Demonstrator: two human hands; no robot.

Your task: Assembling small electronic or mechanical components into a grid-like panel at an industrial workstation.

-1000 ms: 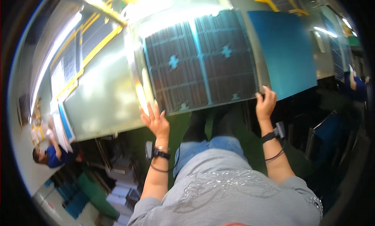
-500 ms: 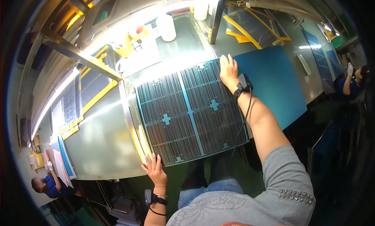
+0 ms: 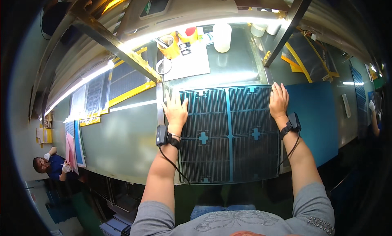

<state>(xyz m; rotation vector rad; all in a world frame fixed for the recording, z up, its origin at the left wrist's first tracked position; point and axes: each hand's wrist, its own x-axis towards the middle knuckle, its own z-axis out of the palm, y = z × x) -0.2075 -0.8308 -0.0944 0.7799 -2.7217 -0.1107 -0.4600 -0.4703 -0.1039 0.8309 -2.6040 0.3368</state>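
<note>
A square panel [image 3: 206,154] with dark, fine line patterns and blue crosses lies flat on the glossy worktable [image 3: 134,125] in front of me. At its far left corner rests my left hand [image 3: 176,111], open, with fingers spread and pointing away from me. My right hand [image 3: 279,100] lies along the panel's far right edge, also open, its fingers stretched out. Both hands touch the panel's border and are not wrapped round it. A large plain blue sheet [image 3: 314,117] lies to the right, partly behind my right forearm.
Beyond the panel stand a white bottle [image 3: 221,38], a yellow tape roll [image 3: 169,48] and a white sheet [image 3: 192,64]. Metal posts [image 3: 288,30] rise at both sides. Yellow-edged films [image 3: 130,79] lie at left. A co-worker [image 3: 55,164] works at far left, another at far right.
My left hand has moved from the panel's near left corner up to its far left corner. The panel now sits straighter before me. The view has shifted; my right hand stays by the far right corner.
</note>
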